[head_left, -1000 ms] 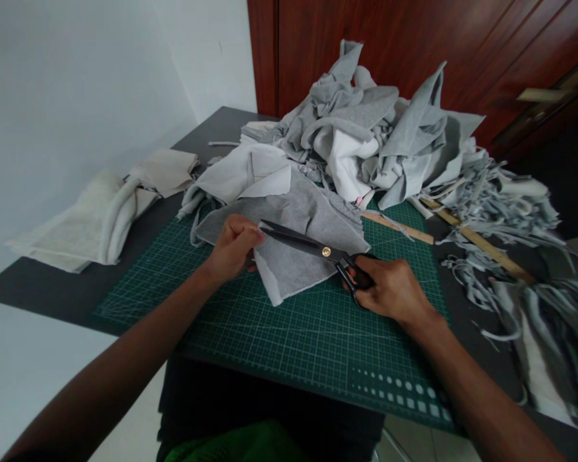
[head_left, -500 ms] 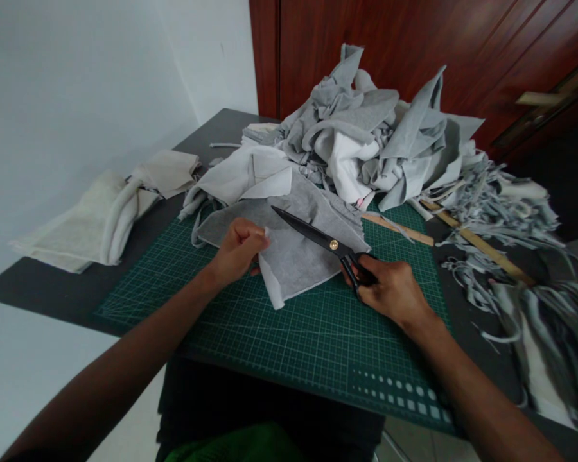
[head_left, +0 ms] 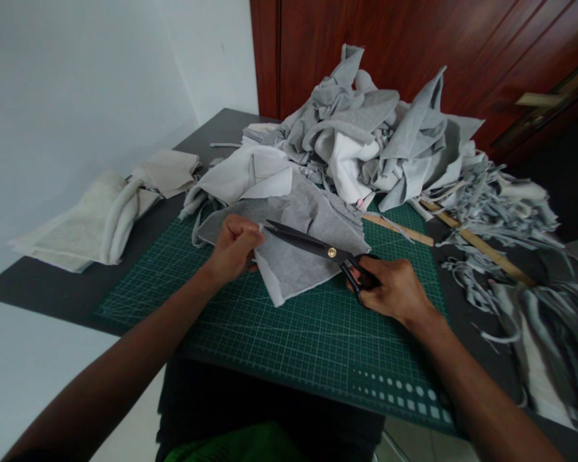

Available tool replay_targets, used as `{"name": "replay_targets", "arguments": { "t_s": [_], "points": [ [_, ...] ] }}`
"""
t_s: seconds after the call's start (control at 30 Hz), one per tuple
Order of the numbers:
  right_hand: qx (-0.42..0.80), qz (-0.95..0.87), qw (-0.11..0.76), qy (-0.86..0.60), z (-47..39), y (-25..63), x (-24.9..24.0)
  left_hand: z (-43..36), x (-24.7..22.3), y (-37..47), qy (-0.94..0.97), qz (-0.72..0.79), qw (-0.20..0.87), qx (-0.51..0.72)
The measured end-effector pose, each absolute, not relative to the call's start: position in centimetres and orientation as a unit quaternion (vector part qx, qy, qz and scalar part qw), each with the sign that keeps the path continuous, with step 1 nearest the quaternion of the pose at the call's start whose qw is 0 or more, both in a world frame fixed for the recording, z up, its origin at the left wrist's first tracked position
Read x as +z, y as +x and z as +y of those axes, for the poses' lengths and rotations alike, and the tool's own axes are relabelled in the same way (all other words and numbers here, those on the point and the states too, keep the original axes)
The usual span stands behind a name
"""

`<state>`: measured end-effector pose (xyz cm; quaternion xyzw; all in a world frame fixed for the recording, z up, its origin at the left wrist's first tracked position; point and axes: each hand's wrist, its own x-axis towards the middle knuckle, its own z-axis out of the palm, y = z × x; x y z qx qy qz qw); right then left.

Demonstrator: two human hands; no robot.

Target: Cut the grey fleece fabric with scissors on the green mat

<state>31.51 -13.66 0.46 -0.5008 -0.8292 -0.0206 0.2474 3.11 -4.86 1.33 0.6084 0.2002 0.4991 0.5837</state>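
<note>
Both hands are at work in the head camera's view: the left hand (head_left: 236,247) is curled with thumb and fingers pinched on the edge of a gray cloth (head_left: 308,263), and the right hand (head_left: 390,285) is wrapped around the handles of black scissors (head_left: 332,253). The scissors slant across the gray cloth, their gold pivot screw in plain sight, the blades nearly together and their tips just beside the left fingertips. The gray cloth lies over a green cutting mat (head_left: 289,337) printed with a fine grid; its near corner points toward the wearer, with a paler folded edge running down from the left hand, and a white cloth (head_left: 250,170) touches its far side. Beneath the mat is a dark desk (head_left: 43,282). Beyond, a tall heap of crumpled gray and white fabric (head_left: 356,122) rises in front of a reddish-brown door (head_left: 414,38). Right of the gray cloth, a wooden ruler (head_left: 414,235) lies on the mat, near a yellowish wooden strip (head_left: 486,251) among tangled gray scraps (head_left: 505,199). Off to the left, folded cream fabric (head_left: 91,218) rests on the desk near a pale wall (head_left: 101,83). Below the mat, the wearer's dark clothing (head_left: 270,401) shows, with a patch of green
</note>
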Motion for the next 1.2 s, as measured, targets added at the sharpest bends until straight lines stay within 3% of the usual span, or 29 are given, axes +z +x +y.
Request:
{"name": "replay_targets", "arguments": {
  "t_s": [1.2],
  "points": [
    [0.012,-0.846,0.206,-0.491,-13.73,31.79,0.49,-4.97,1.07,2.89,0.666,0.259,0.525,0.463]
  ]
}}
